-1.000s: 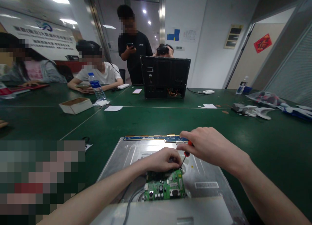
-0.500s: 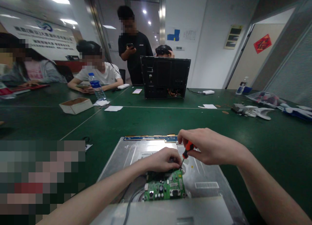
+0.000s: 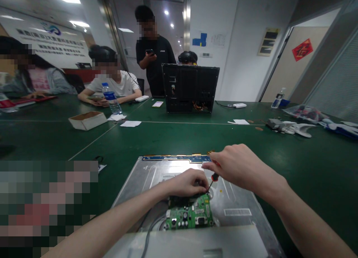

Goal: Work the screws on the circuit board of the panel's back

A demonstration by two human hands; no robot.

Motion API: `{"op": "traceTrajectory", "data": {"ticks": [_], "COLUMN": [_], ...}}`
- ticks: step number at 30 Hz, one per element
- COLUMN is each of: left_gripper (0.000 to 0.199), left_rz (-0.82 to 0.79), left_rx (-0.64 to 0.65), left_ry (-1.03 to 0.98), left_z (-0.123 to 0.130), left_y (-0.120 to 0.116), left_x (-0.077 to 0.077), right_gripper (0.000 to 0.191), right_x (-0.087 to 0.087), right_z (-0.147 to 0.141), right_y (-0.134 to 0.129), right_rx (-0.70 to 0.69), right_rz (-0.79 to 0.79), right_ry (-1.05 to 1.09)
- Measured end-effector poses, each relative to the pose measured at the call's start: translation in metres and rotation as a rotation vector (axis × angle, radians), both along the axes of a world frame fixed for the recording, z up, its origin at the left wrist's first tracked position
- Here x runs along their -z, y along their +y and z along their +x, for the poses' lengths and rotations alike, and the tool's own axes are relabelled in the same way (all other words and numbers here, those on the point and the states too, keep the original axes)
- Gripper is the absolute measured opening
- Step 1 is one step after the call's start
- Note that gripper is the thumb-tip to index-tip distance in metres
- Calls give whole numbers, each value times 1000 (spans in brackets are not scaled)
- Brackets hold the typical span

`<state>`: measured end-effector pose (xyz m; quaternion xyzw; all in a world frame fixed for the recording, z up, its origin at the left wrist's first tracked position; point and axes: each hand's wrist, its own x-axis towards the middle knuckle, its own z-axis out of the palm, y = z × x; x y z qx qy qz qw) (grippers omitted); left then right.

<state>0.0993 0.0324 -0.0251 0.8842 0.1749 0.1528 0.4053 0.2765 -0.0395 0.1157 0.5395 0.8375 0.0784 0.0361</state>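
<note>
My right hand (image 3: 233, 164) is wrapped round the handle of a red and black screwdriver (image 3: 214, 177), most of which the fingers hide. The screwdriver leans, its tip down at the upper right corner of a green circuit board (image 3: 190, 215). Right beside that tip, my left hand (image 3: 188, 182) has its thumb and fingertips pinched together over the board's top edge; what they pinch, if anything, is too small to make out. Under the board lies a silver metal panel (image 3: 237, 202), with a blue circuit strip (image 3: 170, 159) along its far edge and a grey cable (image 3: 149, 232) at the left.
Beyond the panel, an open white box (image 3: 88, 122), a water bottle (image 3: 112, 99) and paper sheets (image 3: 130, 123) are on the green table (image 3: 156, 138). A black monitor casing (image 3: 191, 88) stands upright at the back. Several people are around the table.
My right hand has turned about the screwdriver handle, its knuckles slightly higher and more of the handle covered. The screwdriver tip and my left hand stay in place.
</note>
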Motion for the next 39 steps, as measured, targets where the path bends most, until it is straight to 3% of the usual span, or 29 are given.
{"op": "traceTrajectory", "data": {"ticks": [5, 11, 21, 23, 28, 39], "left_gripper": [8, 7, 8, 6, 6, 6], "left_rz": [-8, -8, -62, -39, -33, -49], "left_rx": [-4, -13, -2, -6, 0, -5], "left_ry": [-1, -6, -23, -12, -29, -15], "left_z": [0, 1, 0, 0, 0, 0], "left_y": [0, 0, 0, 1, 2, 1], "left_x": [0, 1, 3, 2, 5, 5], "right_gripper": [15, 18, 28, 32, 16, 23], "right_x": [2, 3, 1, 1, 4, 3], "right_z": [5, 11, 3, 3, 5, 3], "right_y": [1, -6, -3, -2, -5, -6], "right_rx": [-134, -304, -66, -73, -161, -180], "right_rz": [-18, -91, -1, 6, -6, -22], "right_ry": [95, 259, 91, 70, 124, 145]}}
